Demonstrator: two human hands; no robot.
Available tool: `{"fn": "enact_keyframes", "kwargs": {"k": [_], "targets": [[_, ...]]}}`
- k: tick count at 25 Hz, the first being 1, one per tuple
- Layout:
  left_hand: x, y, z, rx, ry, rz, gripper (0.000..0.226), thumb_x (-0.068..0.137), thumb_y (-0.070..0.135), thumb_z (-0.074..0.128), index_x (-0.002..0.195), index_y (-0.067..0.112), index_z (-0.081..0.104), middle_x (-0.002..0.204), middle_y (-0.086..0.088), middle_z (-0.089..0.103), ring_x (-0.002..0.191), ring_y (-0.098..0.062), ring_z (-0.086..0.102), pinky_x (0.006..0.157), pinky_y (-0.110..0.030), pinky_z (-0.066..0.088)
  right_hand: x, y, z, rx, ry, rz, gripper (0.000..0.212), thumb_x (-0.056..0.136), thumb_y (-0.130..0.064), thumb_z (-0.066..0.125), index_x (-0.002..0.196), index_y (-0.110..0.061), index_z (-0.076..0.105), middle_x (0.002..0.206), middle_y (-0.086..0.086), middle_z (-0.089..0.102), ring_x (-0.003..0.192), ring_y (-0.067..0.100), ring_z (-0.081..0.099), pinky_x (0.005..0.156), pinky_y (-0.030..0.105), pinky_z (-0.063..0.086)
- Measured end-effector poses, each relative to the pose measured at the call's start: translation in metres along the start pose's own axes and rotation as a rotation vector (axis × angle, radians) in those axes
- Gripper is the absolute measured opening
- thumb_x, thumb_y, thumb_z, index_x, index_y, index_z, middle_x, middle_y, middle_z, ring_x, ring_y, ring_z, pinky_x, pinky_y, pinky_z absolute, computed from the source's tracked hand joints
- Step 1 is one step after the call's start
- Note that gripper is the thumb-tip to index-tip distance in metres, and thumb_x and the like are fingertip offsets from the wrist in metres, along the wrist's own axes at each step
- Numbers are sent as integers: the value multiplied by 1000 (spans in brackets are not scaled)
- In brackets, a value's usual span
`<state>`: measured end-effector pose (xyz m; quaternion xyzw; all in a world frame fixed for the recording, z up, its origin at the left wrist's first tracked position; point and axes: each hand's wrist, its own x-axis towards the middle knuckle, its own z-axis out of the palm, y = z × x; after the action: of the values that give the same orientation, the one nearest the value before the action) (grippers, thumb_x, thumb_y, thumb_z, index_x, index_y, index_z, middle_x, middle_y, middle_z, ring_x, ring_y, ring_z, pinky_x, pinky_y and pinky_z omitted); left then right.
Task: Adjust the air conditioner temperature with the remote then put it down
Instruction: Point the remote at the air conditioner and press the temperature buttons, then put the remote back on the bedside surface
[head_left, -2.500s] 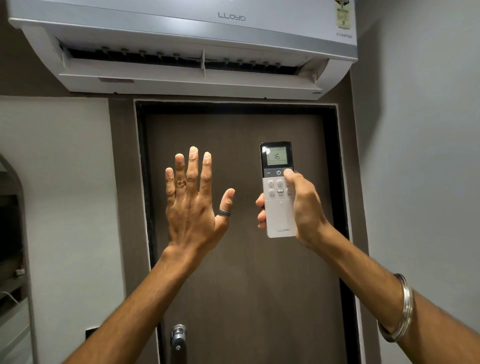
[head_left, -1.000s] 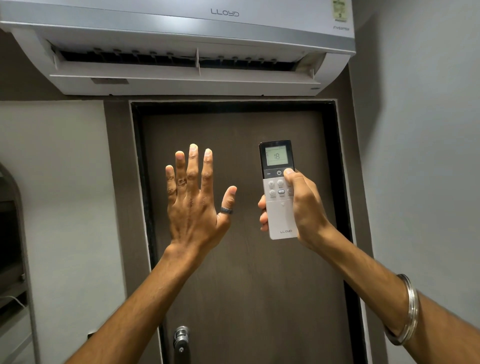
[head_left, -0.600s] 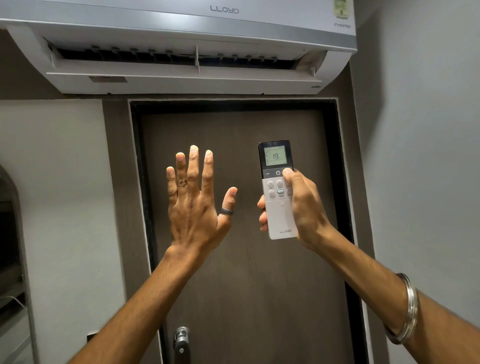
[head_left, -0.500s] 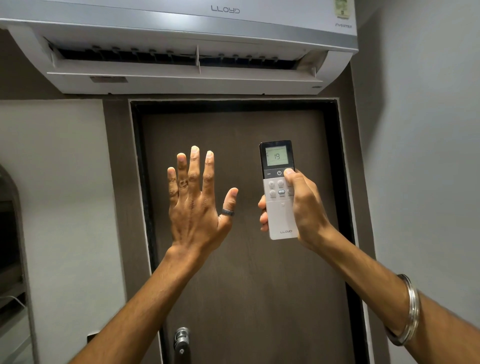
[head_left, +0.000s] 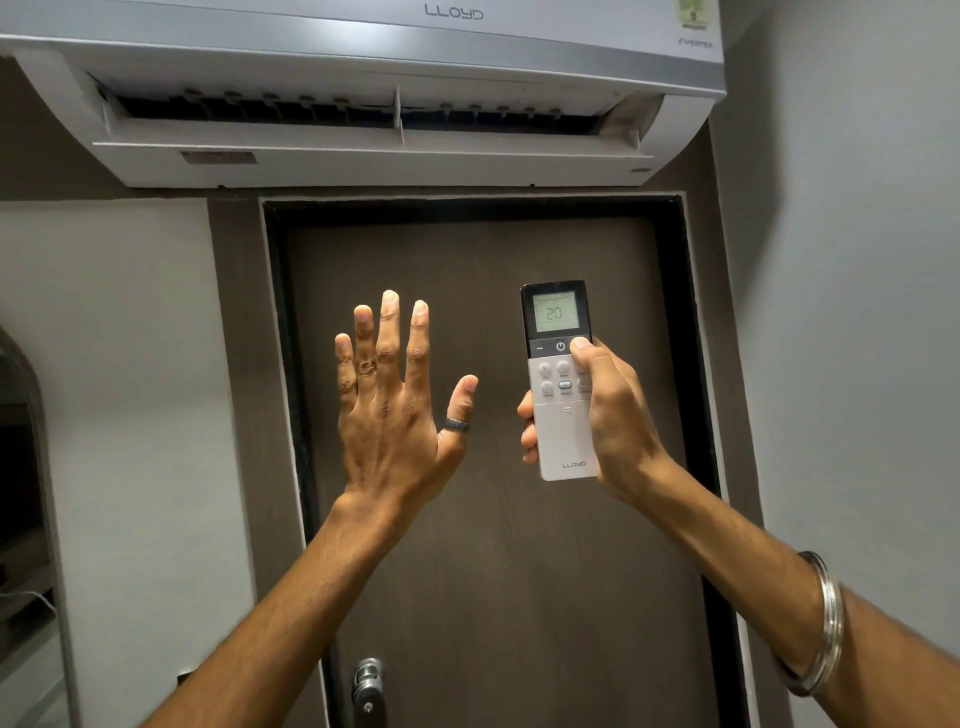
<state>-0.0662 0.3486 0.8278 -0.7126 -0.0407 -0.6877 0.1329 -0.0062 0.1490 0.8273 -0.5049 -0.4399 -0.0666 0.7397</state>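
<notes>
1. Right hand (head_left: 608, 415) was wrapped around the remote (head_left: 558, 384), held upright in front of the door (head_left: 493, 545), below the air conditioner (head_left: 363, 78).
2. Right thumb (head_left: 584, 345) sat on the remote's dark button strip, just right of the power symbol; fingers curled round its left edge.
3. Remote's screen (head_left: 555, 312) read 20; white lower half carried the LLOYD logo.
4. Left hand (head_left: 395, 410) was empty, fingers spread and pointing up, back of the hand toward the wearer, left of the remote and not touching it.
5. Dark ring (head_left: 457, 425) on the left thumb; another ring (head_left: 367, 367) on a left finger.
6. Metal bangle (head_left: 823, 623) sat on the right forearm, well below the remote.
7. Air conditioner was mounted above the door, flap open, LLOYD printed on its front.
8. Door was dark brown, shut, its handle (head_left: 368, 680) low down, below the left forearm.
9. Grey wall (head_left: 857, 312) stood right of the door.
</notes>
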Motion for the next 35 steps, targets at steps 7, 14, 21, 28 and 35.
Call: {"fn": "enact_keyframes", "kwargs": {"k": [7,14,21,28,35], "targets": [[-2,4,3,-25,-9,8,78,105,57,38,166,10,23,175,-17,13,162,-38,5,132,-49,-2,0,-2,2,46,-5,50,35,102,-42,47,112,-9,55,80,21,71,58,36,70,59,47,64],[-38,24,18,-91,-113,-4,79,104,57,36,166,9,21,175,-17,11,162,-37,4,132,-48,-4,-26,19,-13,-328,191,134,49,77,-32,85,113,-18,54,91,-2,74,76,21,76,67,44,65],[-275,104,35,-349,-694,-20,79,103,55,37,167,11,19,176,-12,6,163,-30,-5,132,-54,3,-195,155,-76,-525,453,616,43,74,-39,84,104,-21,60,88,-12,71,78,4,69,62,19,52],[-473,258,23,-657,-1242,183,74,106,52,32,166,11,20,175,-14,9,163,-30,-2,132,-54,10,-419,254,-187,-535,912,1172,24,60,-29,93,76,-28,76,77,-6,79,71,12,76,59,19,55],[-678,404,6,-899,-1538,485,70,107,48,34,165,9,26,173,-20,17,161,-36,8,132,-42,-4,-694,379,-323,-535,1348,1631,60,40,-54,84,89,-21,74,89,4,78,79,25,76,79,43,66]]}}
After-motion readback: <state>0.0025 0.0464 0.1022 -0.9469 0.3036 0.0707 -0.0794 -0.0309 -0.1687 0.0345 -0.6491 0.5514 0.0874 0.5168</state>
